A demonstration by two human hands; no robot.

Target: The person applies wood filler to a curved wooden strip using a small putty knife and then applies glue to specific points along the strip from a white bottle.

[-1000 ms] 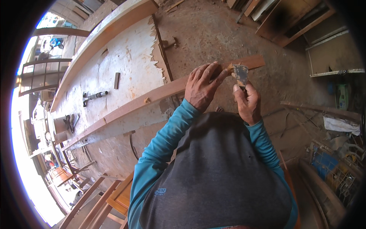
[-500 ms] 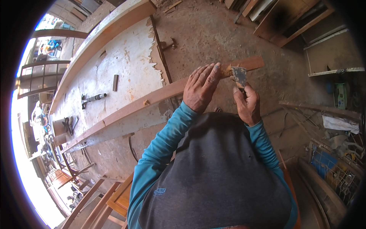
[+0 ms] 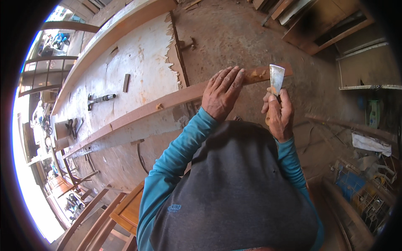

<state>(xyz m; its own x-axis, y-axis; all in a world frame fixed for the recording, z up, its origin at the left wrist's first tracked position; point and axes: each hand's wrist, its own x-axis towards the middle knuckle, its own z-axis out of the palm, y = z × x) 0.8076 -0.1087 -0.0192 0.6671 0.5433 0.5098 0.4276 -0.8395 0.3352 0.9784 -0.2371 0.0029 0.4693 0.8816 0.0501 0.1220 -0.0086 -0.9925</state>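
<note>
My left hand (image 3: 222, 96) rests over a long reddish-brown plank (image 3: 180, 96), its fingers curled onto the top near the right end. Right of those fingers, patches of tan filler (image 3: 259, 74) show on the wood. My right hand (image 3: 280, 108) grips a putty knife (image 3: 276, 77) by its handle, the metal blade upright beside the plank's end, its pale face showing. A small knot of tan material (image 3: 159, 106) sits farther left on the plank. The plank lies along the front edge of a worn pale bench (image 3: 142, 50).
On the bench are a black-and-silver tool (image 3: 101, 98), a dark wood offcut (image 3: 125, 83), a long beam (image 3: 96, 44) and a container with tools (image 3: 63, 130). Cabinets (image 3: 314, 25) stand top right, a wire crate (image 3: 351, 192) lower right, wooden chair frames (image 3: 92, 221) lower left.
My right hand has moved a little rightward and turned the blade away from the filled patch, from its dark, caked face to a paler one. My left hand stays on the plank.
</note>
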